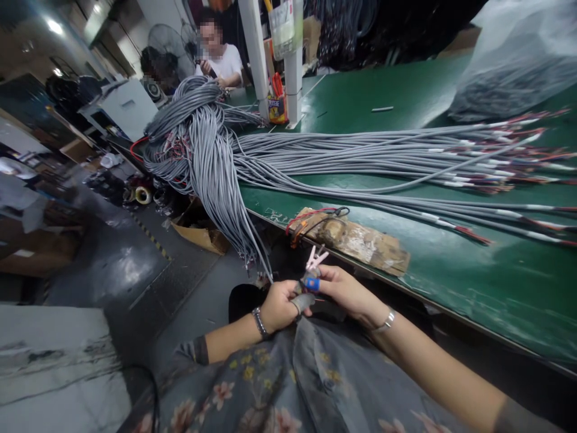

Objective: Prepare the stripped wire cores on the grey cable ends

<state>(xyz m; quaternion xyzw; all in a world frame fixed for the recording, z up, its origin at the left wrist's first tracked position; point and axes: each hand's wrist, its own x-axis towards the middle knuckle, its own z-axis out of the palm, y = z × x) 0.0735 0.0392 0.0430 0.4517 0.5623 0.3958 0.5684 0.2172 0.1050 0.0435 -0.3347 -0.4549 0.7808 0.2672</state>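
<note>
My left hand (280, 305) is closed in front of my lap, around the end of a grey cable (268, 269) that hangs down to it from the bundle. Grey wrapping covers one of its fingers. Close against it, my right hand (345, 290) is closed in a pinch, with a blue band (312, 284) at the thumb tip. A pale pink forked piece (316, 257) sticks up above the fingertips; its kind is unclear. The fingers hide most of what lies between both hands.
A large grey cable bundle (210, 141) drapes over the green table (451, 288); stripped ends fan out rightward. A worn wooden board (360, 243) lies at the near edge. A plastic bag (518, 66) and a post (294, 66) stand behind. Another person (228, 63) works at the far side.
</note>
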